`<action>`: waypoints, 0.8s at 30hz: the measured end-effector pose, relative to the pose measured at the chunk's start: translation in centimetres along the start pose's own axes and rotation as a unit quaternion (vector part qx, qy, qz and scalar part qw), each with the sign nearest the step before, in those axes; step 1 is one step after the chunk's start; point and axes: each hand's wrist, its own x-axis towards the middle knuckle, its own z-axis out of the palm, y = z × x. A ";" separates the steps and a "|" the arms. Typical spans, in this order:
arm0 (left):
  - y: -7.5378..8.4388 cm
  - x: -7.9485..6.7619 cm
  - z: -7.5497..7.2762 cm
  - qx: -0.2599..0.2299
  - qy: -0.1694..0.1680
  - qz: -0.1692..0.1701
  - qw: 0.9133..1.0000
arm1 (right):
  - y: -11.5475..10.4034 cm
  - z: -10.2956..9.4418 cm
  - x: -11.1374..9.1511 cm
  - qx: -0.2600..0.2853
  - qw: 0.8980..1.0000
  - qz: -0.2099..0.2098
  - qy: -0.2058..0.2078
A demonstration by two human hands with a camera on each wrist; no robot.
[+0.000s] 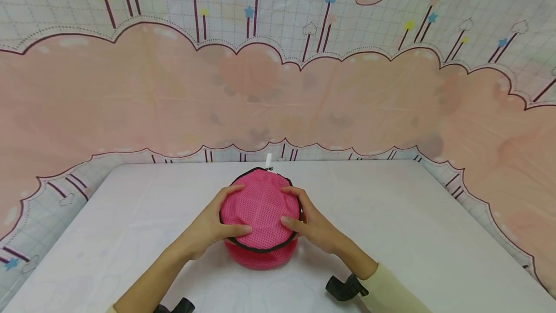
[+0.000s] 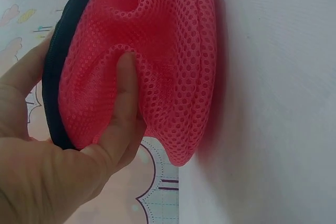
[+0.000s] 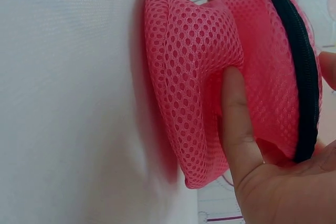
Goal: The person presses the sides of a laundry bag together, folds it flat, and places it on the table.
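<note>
A round pink mesh zip bag [image 1: 260, 209] stands on the white table, its flat lid facing up toward the head camera. Black zipper trim [image 3: 303, 72] runs around the lid's edge and looks closed where it shows. My left hand [image 1: 207, 224] grips the bag's left side, with thumb on the lid and fingers bent round the rim. On the opposite side, my right hand [image 1: 316, 226] holds the rim the same way. Both wrist views show fingers pressing into the soft mesh wall [image 2: 176, 72], which folds inward. Whether anything is inside cannot be made out.
A white tag [image 1: 269, 160] sticks up at the bag's far edge beside the zipper. The white table [image 1: 391, 216] spreads out around the bag. Behind it hangs a patterned cloth [image 1: 173, 95]. Black wrist mounts [image 1: 345, 288] sit below the forearms.
</note>
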 end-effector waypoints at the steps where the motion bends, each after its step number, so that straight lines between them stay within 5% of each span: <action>1: 0.0 0.0 0.0 0.004 0.001 0.001 1.000 | 0.0 0.0 0.0 -0.002 1.000 0.000 0.000; 24: -1.2 0.4 0.3 -0.005 0.007 -0.022 1.000 | 0.7 -0.1 0.3 -0.041 0.999 0.012 0.020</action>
